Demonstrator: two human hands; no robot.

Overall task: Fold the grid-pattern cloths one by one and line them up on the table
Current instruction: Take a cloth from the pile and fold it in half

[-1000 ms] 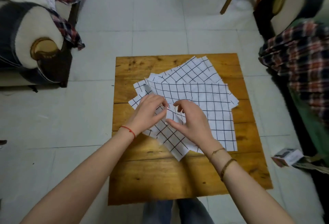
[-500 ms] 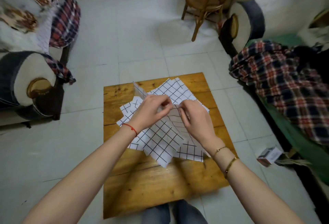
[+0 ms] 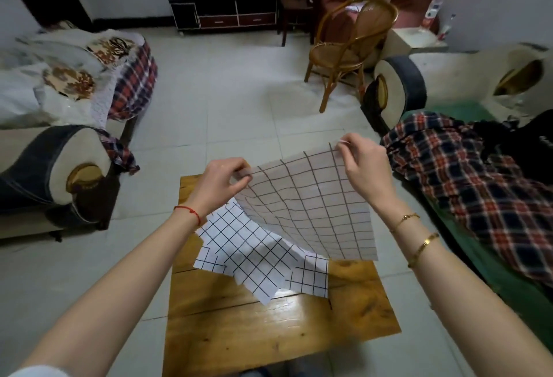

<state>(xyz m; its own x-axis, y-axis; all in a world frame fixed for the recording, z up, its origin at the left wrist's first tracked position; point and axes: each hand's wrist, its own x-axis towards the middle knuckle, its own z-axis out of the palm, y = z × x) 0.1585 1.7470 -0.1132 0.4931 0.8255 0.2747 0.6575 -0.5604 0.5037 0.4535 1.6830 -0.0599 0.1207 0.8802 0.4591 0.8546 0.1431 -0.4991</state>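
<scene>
Both forearms reach forward over the near edge of the wooden table (image 3: 269,331). The left hand (image 3: 220,186), with a red string at the wrist, is raised above the table's far left corner and pinches 1 top corner of the lifted grid cloth (image 3: 311,206) between thumb and curled fingers. The right hand (image 3: 363,168), with 2 gold bracelets on its forearm, is held higher and further right and pinches the other top corner the same way. The cloth hangs spread between them, its lower edge dropping to just above the middle of the tabletop, toward the right edge.

Under it, the remaining grid cloths (image 3: 257,257) lie in a loose overlapping pile across the middle of the tabletop, reaching toward the left edge.

Half a second ago both hands were close together, low over the pile, gripping a cloth at its middle; now they are apart and raised, and 1 cloth is clear of the pile and opened out. The view has also tilted up, showing more of the room.

Beyond the table stands a rattan chair (image 3: 350,47) on the tiled floor.
</scene>
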